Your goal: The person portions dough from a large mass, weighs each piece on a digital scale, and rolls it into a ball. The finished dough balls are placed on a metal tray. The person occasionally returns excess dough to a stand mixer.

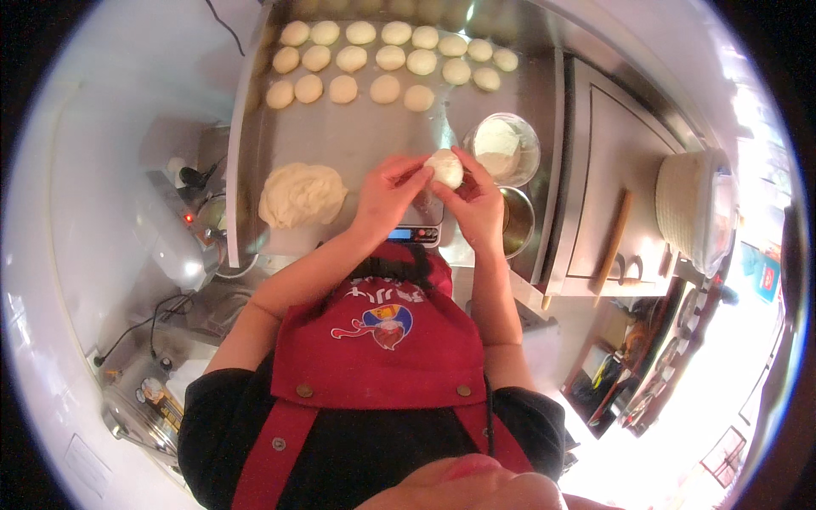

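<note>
Both hands hold one small piece of dough [445,168] between them, above a digital kitchen scale [414,234]. My left hand [390,191] grips its left side with thumb and fingers; my right hand [473,201] curves around its right side. A large soft mass of dough [301,196] lies on the steel worktop [357,131] to the left. Rows of round dough balls [352,58] sit along the far part of the worktop. A clear bowl of flour [502,150] stands right of my hands, and a round metal bowl [517,223] is partly hidden behind my right hand.
The worktop has a raised left edge [242,166]. On the right, a steel cabinet [612,172] carries a wooden rolling pin [614,248] and a lidded pale container [692,207]. A machine [175,236] with a red light stands left of the worktop.
</note>
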Motion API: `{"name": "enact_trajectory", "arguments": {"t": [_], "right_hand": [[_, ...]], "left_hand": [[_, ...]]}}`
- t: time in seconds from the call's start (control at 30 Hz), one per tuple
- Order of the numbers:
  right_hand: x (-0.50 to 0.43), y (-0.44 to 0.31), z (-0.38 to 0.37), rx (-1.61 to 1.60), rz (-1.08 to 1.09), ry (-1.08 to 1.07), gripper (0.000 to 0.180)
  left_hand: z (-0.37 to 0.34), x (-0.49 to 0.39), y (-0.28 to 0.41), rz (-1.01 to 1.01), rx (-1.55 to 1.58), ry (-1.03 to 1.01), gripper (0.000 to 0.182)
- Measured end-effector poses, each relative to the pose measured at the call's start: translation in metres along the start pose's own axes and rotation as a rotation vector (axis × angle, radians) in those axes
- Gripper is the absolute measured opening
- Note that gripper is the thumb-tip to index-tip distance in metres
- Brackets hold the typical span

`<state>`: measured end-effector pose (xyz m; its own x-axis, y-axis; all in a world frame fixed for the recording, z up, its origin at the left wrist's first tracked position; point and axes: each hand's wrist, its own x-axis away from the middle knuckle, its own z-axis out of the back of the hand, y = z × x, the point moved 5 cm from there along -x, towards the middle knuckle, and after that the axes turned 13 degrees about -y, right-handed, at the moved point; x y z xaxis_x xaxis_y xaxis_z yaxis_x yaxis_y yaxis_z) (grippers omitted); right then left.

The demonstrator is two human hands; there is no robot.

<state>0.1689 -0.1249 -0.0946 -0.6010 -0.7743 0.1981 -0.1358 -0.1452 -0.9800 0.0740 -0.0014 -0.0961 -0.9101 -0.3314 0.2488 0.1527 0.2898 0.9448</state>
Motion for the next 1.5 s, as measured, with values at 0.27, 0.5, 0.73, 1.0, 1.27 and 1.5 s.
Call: {"name": "enact_trajectory", "arguments": {"t": [0.27,0.5,0.73,1.0,1.27,1.5], "right_hand": [[-0.001,0.012,0.018,-0.268,-0.178,-0.14,0.052],[-0.025,0.043,0.109,-0.267,-0.276,0.064,0.046],[-0.095,0.119,0.143,1.153,-0.272,0.196,0.054],[-0.087,0.103,0.174,0.837,-0.456,0.068,0.049],[-0.168,0.037,0.237,0.257,-0.295,0.082,0.051],[-0.272,0.131,0.266,1.347,-0.352,0.115,0.074]], "left_hand": [[-0.003,-0.001,-0.03,0.124,-0.056,-0.027,0.035],[0.004,-0.003,-0.036,-0.008,0.213,-0.102,0.036],[0.024,-0.001,-0.049,0.084,0.202,-0.057,0.026],[0.05,0.005,-0.073,0.13,0.286,0.032,0.025],[0.106,0.022,-0.108,0.268,0.298,0.268,0.024],[0.116,0.04,-0.096,0.268,0.19,0.392,0.026]]}}
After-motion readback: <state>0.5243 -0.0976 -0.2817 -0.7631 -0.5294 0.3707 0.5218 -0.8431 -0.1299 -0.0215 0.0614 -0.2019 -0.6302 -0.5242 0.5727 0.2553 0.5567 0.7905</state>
